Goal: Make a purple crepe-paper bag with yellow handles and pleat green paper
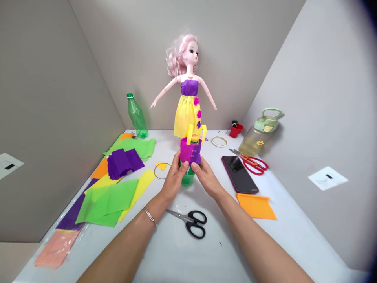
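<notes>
Both hands grip a green plastic bottle [187,179] in the middle of the table. Around its upper part sits a purple fabric piece [191,151] with two yellow strap loops standing up from it. My left hand [176,173] wraps the left side, its thumb on the front near the purple edge. On the right side, my right hand [207,177] closes on the bottle with its thumb pressed to the front. The fingers behind the bottle are hidden. Just beyond stands a doll [189,88] with pink hair, a purple top and a yellow skirt.
Black-handled scissors [188,223] lie in front of my hands. Coloured fabric sheets [108,200] and another green bottle [136,117] are at left. Right are a phone [240,175], red-handled scissors [255,163], orange fabric [256,205], a tape roll [219,142] and a water bottle [257,135].
</notes>
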Demonstrator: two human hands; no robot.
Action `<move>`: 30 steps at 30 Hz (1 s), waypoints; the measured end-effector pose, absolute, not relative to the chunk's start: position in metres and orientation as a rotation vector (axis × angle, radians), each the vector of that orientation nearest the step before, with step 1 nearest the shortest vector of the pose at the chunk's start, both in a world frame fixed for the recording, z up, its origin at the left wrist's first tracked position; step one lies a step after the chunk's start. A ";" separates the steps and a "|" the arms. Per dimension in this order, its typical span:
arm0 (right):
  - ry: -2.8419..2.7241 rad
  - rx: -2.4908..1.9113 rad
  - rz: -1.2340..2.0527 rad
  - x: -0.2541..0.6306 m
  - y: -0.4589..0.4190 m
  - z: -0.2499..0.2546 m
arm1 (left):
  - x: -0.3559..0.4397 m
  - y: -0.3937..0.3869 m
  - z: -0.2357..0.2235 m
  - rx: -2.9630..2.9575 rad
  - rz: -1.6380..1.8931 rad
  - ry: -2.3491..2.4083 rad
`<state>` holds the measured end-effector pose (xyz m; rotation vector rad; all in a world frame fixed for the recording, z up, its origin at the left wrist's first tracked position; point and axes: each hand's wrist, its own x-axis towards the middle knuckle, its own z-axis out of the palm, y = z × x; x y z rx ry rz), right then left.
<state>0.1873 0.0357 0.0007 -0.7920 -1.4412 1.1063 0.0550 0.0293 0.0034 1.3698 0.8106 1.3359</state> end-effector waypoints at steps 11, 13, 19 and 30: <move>-1.401 -0.798 1.120 0.184 0.034 -0.003 | 0.055 0.032 0.001 1.244 1.319 0.743; -1.333 -0.801 1.158 0.183 0.035 -0.004 | 0.056 0.032 0.001 1.240 1.323 0.730; -1.111 -0.757 1.357 0.178 0.042 -0.009 | 0.056 0.033 -0.002 1.243 1.307 0.702; -1.058 -0.757 1.345 0.180 0.045 -0.013 | 0.044 0.037 0.007 1.244 1.179 0.592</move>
